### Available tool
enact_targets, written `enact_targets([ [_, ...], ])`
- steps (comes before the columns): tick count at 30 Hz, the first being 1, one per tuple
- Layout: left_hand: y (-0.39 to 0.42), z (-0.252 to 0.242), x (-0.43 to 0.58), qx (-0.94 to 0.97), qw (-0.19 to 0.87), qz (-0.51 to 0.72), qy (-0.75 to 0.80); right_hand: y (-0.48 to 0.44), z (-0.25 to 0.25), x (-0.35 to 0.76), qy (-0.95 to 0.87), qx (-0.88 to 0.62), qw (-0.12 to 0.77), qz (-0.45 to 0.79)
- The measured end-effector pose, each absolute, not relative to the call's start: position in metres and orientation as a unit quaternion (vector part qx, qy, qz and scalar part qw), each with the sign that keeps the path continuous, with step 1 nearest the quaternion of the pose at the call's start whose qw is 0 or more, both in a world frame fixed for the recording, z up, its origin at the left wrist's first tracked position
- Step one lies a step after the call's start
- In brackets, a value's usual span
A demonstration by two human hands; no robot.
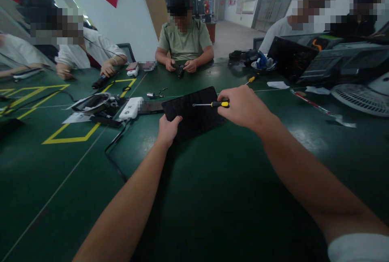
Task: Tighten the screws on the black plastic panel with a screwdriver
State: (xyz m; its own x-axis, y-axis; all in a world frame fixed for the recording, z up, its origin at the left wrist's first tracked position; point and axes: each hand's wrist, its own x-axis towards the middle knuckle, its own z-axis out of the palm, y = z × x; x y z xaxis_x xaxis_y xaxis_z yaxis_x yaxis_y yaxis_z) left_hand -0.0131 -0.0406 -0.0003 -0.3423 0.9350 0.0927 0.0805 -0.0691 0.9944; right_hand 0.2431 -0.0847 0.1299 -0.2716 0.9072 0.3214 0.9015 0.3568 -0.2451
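Note:
My left hand (169, 129) grips the lower left edge of a flat black rectangular panel (194, 121), thumb on top. The panel is held tilted above the green table (212, 181); its kind is too dark to make out. In my right hand (243, 106) is a screwdriver (220, 104) with a yellow and black handle. Its metal shaft points left across the panel's face, and I cannot tell whether the tip touches it. The fingers of my right hand are closed round the handle's end.
Left of the panel lie a white device (130, 108) with a black cable and a dark strap (150, 107). Another screwdriver (251, 80) lies beyond my right hand. A white fan (363, 97) and computer cases (343, 65) stand at the right. Several people sit around the table.

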Motion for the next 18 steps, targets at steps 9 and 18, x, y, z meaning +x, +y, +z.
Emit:
enact_targets([
  [9, -0.035, -0.005, -0.016, 0.432, 0.367, 0.582, 0.584, -0.077, 0.143, 0.235, -0.807, -0.555, 0.200, -0.017],
  [18, -0.034, -0.004, -0.016, 0.420, 0.375, 0.580, 0.589, -0.077, 0.141, 0.244, -0.816, -0.544, 0.198, -0.017],
])
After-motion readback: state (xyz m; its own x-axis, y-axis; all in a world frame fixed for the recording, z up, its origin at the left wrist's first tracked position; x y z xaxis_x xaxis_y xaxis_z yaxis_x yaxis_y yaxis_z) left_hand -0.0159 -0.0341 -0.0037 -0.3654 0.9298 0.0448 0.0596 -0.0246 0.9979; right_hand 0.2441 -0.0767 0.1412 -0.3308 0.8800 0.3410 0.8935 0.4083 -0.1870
